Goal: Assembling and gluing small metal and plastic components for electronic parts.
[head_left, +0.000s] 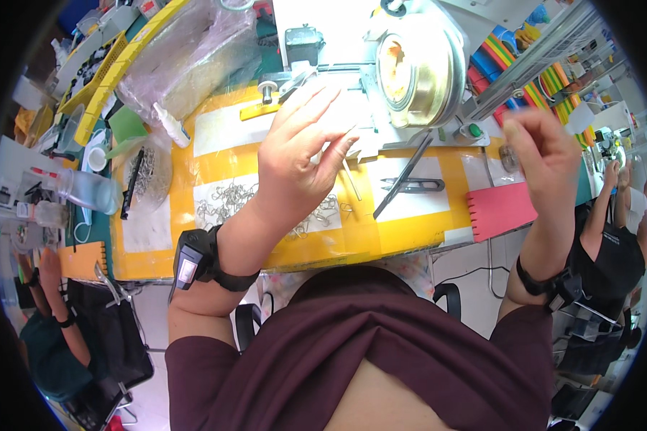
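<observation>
Over the workbench, my left hand (pixel 298 154) has its thumb and forefinger brought together, the other fingers stretched forward. A thin bit seems to show at the pinch, too small to name. Below that hand lies a loose pile of small bent metal wire pieces (pixel 226 205). My right hand (pixel 546 147) is raised above the bench's right side, slightly blurred, with curled fingers and thumb near forefinger; whatever they hold is hidden. Between the hands lie dark tweezers (pixel 404 174) and a pair of small snips (pixel 423 185). A pinkish-red pad (pixel 502 210) sits below the right hand.
A round brass-coloured machine housing (pixel 428 79) stands at the back, beside a green button (pixel 471 131). Leftward are a clear bag of metal pieces (pixel 152 172), a black pen (pixel 131 183) and a white bottle (pixel 171 125). Co-workers' arms (pixel 598 215) show at both sides.
</observation>
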`<act>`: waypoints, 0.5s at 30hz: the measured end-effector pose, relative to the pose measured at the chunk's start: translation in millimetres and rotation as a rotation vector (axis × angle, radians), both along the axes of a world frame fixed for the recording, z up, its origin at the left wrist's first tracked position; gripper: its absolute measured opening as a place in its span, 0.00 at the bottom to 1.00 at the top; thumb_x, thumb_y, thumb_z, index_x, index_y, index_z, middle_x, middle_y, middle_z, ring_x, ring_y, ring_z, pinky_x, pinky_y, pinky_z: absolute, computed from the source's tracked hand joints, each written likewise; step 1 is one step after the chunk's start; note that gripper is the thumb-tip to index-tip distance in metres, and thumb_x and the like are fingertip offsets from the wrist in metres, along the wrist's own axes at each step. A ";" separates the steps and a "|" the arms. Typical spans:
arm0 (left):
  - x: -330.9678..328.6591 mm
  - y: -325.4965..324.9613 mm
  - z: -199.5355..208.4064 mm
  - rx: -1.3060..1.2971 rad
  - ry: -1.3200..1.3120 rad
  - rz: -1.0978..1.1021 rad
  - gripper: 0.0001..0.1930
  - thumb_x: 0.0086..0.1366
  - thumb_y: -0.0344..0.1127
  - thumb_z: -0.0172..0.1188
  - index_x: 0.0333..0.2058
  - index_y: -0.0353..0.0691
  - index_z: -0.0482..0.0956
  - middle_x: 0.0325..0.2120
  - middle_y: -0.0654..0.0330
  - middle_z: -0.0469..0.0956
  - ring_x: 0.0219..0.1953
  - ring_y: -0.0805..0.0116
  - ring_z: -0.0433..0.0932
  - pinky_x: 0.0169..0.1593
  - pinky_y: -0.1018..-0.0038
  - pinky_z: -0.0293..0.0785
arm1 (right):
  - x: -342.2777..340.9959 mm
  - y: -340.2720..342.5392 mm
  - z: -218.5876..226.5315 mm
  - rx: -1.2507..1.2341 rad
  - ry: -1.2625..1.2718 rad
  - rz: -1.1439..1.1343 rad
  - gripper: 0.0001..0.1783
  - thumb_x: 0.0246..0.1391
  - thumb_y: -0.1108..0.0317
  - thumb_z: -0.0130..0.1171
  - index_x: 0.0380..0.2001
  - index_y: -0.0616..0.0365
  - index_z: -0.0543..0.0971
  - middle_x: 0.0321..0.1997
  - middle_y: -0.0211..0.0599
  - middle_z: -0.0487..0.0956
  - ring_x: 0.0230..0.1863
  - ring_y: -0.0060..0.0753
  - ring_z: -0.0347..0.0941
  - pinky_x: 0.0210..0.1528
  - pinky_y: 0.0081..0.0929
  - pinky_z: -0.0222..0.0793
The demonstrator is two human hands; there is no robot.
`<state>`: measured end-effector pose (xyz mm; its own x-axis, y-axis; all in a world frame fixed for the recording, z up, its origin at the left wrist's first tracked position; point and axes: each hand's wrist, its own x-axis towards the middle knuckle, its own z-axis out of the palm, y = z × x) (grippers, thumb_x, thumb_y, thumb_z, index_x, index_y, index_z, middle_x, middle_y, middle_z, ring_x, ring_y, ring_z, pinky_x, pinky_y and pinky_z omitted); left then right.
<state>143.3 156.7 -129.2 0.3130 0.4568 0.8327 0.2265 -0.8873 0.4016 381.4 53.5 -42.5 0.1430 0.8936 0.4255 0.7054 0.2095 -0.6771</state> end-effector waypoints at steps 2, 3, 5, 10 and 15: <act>0.4 2.6 -2.0 0.056 0.008 0.034 0.07 0.45 0.25 0.65 0.23 0.36 0.76 0.41 0.48 0.74 0.47 0.51 0.70 0.50 0.65 0.66 | -7.4 19.1 7.9 0.179 -0.086 -0.047 0.05 0.50 0.71 0.53 0.29 0.62 0.75 0.18 0.25 0.69 0.18 0.11 0.60 0.17 0.15 0.53; 1.1 3.7 -1.3 0.070 0.005 0.022 0.07 0.45 0.25 0.65 0.23 0.36 0.76 0.41 0.48 0.74 0.47 0.51 0.70 0.50 0.65 0.66 | -7.1 29.2 10.8 0.092 -0.230 -0.005 0.06 0.48 0.73 0.53 0.30 0.62 0.75 0.19 0.25 0.70 0.19 0.11 0.60 0.17 0.15 0.53; 1.8 3.8 -0.8 0.064 -0.036 0.055 0.07 0.45 0.26 0.66 0.21 0.35 0.75 0.41 0.48 0.74 0.48 0.50 0.70 0.51 0.63 0.64 | 8.3 52.4 13.4 0.016 -0.375 0.020 0.07 0.47 0.74 0.52 0.31 0.62 0.75 0.20 0.24 0.71 0.19 0.11 0.60 0.18 0.16 0.54; 3.4 8.9 -6.9 -0.027 -0.127 -0.057 0.29 0.50 0.30 0.61 0.49 0.32 0.56 0.53 0.36 0.56 0.55 0.45 0.58 0.58 0.59 0.53 | 53.0 73.4 39.8 -0.184 0.280 0.064 0.05 0.49 0.72 0.51 0.27 0.62 0.73 0.16 0.23 0.66 0.20 0.16 0.62 0.24 0.21 0.58; 1.8 -2.8 -6.4 -0.075 -0.316 -0.210 0.29 0.55 0.26 0.55 0.53 0.35 0.51 0.57 0.43 0.51 0.58 0.55 0.56 0.60 0.62 0.48 | 15.7 28.2 24.9 -0.164 -0.559 0.053 0.09 0.49 0.68 0.52 0.23 0.64 0.69 0.16 0.36 0.66 0.20 0.29 0.61 0.25 0.27 0.58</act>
<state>145.1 153.9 -135.6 0.1396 0.4730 0.8699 -0.1024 -0.8669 0.4878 397.1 81.7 -17.6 -0.1102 0.9541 0.2786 0.9563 0.1782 -0.2319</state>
